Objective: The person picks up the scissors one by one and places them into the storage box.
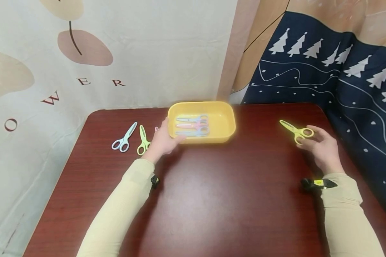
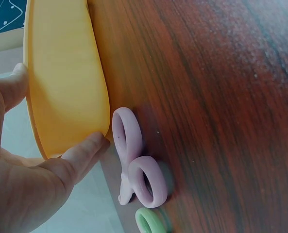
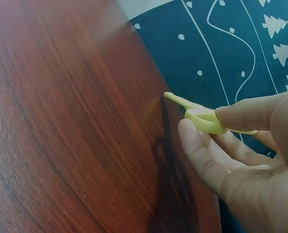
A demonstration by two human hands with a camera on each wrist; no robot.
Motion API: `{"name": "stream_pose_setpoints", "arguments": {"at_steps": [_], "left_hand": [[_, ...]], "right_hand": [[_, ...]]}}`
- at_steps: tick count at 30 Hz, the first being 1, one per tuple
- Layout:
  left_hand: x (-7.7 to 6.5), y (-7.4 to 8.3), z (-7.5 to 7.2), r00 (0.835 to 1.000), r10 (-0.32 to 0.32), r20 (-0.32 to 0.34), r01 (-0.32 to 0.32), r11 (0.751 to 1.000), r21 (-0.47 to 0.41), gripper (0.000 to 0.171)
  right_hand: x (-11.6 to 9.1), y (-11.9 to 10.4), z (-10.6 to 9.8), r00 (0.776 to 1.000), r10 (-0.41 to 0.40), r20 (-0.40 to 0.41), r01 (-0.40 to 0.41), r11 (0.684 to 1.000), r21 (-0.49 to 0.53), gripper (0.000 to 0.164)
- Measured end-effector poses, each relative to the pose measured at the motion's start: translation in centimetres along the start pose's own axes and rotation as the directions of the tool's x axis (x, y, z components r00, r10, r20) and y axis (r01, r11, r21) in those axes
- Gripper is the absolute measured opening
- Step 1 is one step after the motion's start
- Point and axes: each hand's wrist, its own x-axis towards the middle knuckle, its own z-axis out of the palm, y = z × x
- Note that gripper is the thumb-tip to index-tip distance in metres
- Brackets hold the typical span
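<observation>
My left hand (image 1: 163, 140) grips the left end of a yellow plastic bin (image 1: 223, 139), thumb at the rim and fingers against the outer end wall. Inside the bin lie pink scissors (image 1: 189, 125) between two pale blue pairs. Far to the right, my right hand (image 1: 324, 150) pinches yellow scissors (image 1: 288, 125) by a handle loop, blades pointing left; a shadow falls below them in the right wrist view. Mauve scissors (image 2: 128, 172) lie beside the bin's end, mostly hidden behind the left hand in the head view.
Yellow-green scissors (image 1: 143, 135) and light blue scissors (image 1: 126, 137) lie left of my left hand on the dark red wooden table (image 1: 218, 200). A pale printed curtain (image 1: 164, 53) hangs behind, and a navy cloth with trees (image 1: 308, 78) borders the right edge.
</observation>
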Motion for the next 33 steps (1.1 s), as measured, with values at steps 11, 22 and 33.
{"name": "stream_pose_setpoints", "arguments": {"at_steps": [11,22,33], "left_hand": [[0.2,0.1,0.0,1.000,0.003,-0.004,-0.003,1.000,-0.005,0.101],[0.2,-0.1,0.1,1.000,0.006,-0.006,-0.007,1.000,-0.009,0.100],[0.3,-0.2,0.2,1.000,0.008,-0.007,-0.008,1.000,-0.002,0.099]], "right_hand": [[-0.4,-0.7,1.0,0.998,-0.029,0.057,0.019,0.986,0.167,0.049],[-0.4,-1.5,2.4,0.993,-0.053,0.104,0.031,0.980,0.198,0.047],[-0.6,-2.2,3.2,0.988,-0.077,0.132,0.054,0.984,0.171,0.046]]}}
